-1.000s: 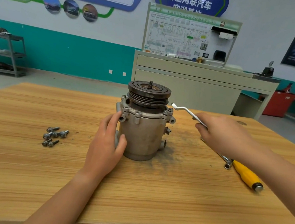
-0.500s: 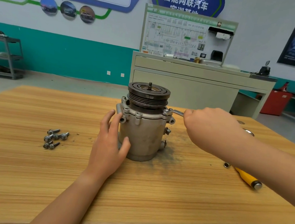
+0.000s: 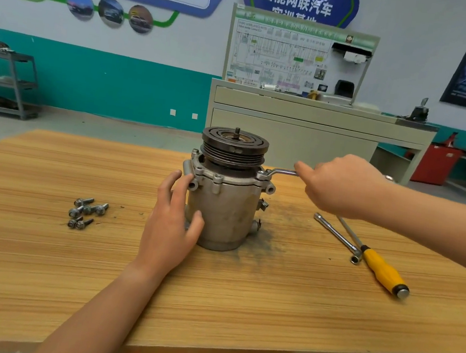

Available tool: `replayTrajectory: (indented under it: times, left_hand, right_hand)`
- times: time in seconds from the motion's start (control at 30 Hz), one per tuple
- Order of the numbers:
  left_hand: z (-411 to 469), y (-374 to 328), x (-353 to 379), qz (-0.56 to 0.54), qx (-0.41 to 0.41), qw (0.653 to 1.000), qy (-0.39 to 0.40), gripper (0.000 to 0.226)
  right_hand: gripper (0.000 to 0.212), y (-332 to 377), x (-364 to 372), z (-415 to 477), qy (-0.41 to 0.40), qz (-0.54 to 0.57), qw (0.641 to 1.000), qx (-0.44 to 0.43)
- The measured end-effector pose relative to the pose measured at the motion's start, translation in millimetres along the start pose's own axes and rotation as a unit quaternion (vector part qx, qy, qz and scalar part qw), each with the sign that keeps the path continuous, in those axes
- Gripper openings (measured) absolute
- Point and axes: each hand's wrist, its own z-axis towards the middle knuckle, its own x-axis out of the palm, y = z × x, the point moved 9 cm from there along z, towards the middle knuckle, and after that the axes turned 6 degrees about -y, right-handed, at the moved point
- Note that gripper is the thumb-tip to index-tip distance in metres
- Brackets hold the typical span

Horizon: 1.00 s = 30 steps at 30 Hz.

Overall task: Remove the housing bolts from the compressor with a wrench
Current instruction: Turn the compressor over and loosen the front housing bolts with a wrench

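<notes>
We see a dull grey cylindrical metal compressor (image 3: 225, 216), its grooved pulley (image 3: 234, 147) dark brown; a shiny silver metal wrench (image 3: 280, 172); a yellow-handled screwdriver (image 3: 383, 272); a honey-coloured wooden table (image 3: 41, 270), finely striped.

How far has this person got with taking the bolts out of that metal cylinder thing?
Partly done. Several loose bolts lie on the table, so some are out. Now the right hand holds the wrench on a bolt at the right side of the flange, while the left hand braces the compressor. At least two more bolt heads show on the flange, front and left.
</notes>
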Motion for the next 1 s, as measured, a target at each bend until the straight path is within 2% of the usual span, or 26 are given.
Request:
replayTrajectory:
  times: [0.07,0.13,0.2,0.27,0.37,0.47,0.53,0.6,0.63,0.67,0.8,0.9,1.0]
  left_hand:
    - [0,0,0,-0.001,-0.003,1.000,0.000,0.062]
    - [0,0,1,-0.004,-0.002,1.000,-0.003,0.061]
    - [-1,0,2,-0.008,0.005,1.000,-0.005,0.062]
    - [-1,1,4,-0.008,0.012,1.000,-0.005,0.064]
    - [0,3,5,-0.015,0.013,1.000,-0.008,0.063]
    - [1,5,4,-0.024,0.005,1.000,-0.012,0.061]
    - [0,5,2,-0.031,-0.002,0.999,-0.016,0.059]
    - [1,4,1,-0.036,-0.002,0.999,-0.019,0.058]
    - [1,3,1,-0.038,-0.003,0.999,-0.021,0.058]
    - [1,3,0,-0.040,-0.005,0.999,-0.021,0.057]
    - [0,1,-1,-0.038,-0.008,0.999,-0.025,0.055]
    - [-1,1,-3,-0.038,-0.010,0.999,-0.023,0.055]
    - [-2,4,-3,-0.035,-0.022,0.999,-0.016,0.055]
  right_hand:
    - [0.039,-9,7,7,-0.029,0.000,1.000,-0.001]
    - [0.040,-9,11,14,-0.083,0.026,0.996,-0.014]
    - [0.030,-9,8,19,-0.187,0.058,0.981,0.007]
    - [0.024,-7,1,26,-0.291,0.107,0.949,0.053]
    - [0.021,7,7,43,-0.312,0.183,0.928,0.090]
    - [0.023,4,13,51,-0.291,0.274,0.908,0.125]
    - [0.026,-16,21,43,-0.276,0.367,0.861,0.219]
    - [0.031,-37,24,18,-0.295,0.486,0.757,0.321]
    - [0.032,-42,23,5,-0.308,0.526,0.716,0.341]
    - [0.034,-42,18,-7,-0.308,0.531,0.714,0.337]
    - [0.036,-9,3,-29,-0.187,0.458,0.838,0.229]
    - [0.033,9,6,-38,-0.094,0.399,0.889,0.201]
    - [0.037,10,2,-41,-0.051,0.329,0.919,0.213]
